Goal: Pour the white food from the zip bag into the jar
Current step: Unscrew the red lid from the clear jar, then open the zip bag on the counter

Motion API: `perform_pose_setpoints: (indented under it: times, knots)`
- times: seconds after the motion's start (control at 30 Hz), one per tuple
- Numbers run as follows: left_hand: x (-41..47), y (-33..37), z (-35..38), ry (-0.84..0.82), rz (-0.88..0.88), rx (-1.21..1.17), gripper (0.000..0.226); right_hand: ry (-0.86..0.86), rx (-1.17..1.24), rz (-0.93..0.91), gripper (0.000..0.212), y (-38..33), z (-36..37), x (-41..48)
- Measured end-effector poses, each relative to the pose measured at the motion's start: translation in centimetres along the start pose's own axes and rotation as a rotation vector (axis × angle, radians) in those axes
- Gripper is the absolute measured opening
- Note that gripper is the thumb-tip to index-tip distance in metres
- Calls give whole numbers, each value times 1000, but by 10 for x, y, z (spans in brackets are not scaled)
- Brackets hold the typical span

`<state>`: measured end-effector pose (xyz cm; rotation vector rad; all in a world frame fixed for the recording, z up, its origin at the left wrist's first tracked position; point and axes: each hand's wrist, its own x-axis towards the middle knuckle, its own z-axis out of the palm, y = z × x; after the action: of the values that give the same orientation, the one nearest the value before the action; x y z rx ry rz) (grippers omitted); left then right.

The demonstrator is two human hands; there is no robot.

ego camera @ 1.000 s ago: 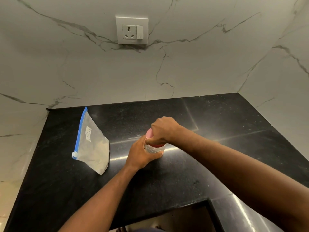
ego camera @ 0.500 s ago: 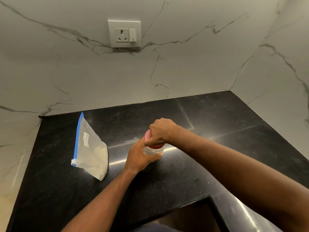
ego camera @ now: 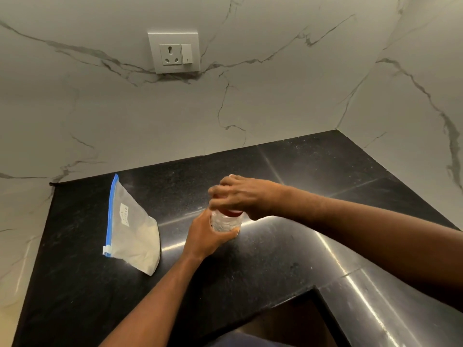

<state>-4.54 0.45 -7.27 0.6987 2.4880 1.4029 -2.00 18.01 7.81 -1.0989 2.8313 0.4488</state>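
Fingers point(ego camera: 220, 196) of the right hand point(ego camera: 240, 196) curl down over the red lid point(ego camera: 231, 213) of a small clear jar point(ego camera: 226, 222), covering most of the cap; whether they pinch it tight or only rest on it cannot be told from this angle. From below, the left hand point(ego camera: 204, 235) wraps the jar's textured glass body, thumb and fingers closed around its lower half, so the jar's base is hidden and it is not clear whether it stands on the surface or is lifted just off it. The jar sits near the middle of a black stone countertop point(ego camera: 87, 284), nearer its back edge than its front.

To the left of the hands, well apart from them, the zip bag point(ego camera: 135, 234) lies on the countertop toward its left edge. Its blue zipper strip runs along its left side, the slider at the end nearer the front edge, and the seal looks closed. A white label with handwriting, too small to read, shows on the plastic. The white food point(ego camera: 144, 249) is gathered in the bag's lower right part.

Both forearms reach in from the countertop's front edge. On the marble wall point(ego camera: 275, 101) behind, a white socket plate point(ego camera: 174, 52) with a switch is mounted above the countertop's back edge.
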Motion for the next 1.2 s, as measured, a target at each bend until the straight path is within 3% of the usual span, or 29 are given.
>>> perform_pose_setpoints:
  times: [0.23, 0.37, 0.47, 0.57, 0.67, 0.73, 0.8, 0.87, 1.03, 1.1, 1.2]
  knots:
    - [-5, 16, 26, 26, -33, -39, 91, 303, 802, 749, 74, 32, 63, -76]
    - [-6, 8, 14, 62, -65, -25, 90, 371, 941, 1192, 57, 2, 124, -74]
    - [-8, 9, 6, 44, -86, -29, 94, 322, 923, 1319, 57, -16, 149, -72]
    - [-11, 14, 9, 24, -99, -74, 102, 245, 817, 1244, 54, -20, 159, -75]
    - [-19, 16, 9, 16, -158, -76, 132, 265, 886, 1222, 51, -20, 155, -75]
    - [-28, 19, 5, 55, -221, -25, 150, 382, 941, 1204, 47, -18, 146, -75]
    - [-39, 25, -2, 120, -218, -33, 148, 561, 971, 1153, 38, -20, 131, -71]
    - [-49, 35, -11, 195, -175, -57, 130, 692, 997, 1058, 31, -26, 111, -62]
    - [-78, 64, -45, 412, -97, -105, 43, 779, 1071, 715, 18, -54, 50, -20]
    - [-96, 73, -60, 539, -89, -123, 28, 775, 1079, 566, 14, -66, 25, 1]
    - [-128, 77, -75, 700, -89, -126, 26, 707, 1034, 332, 9, -82, -7, 34]
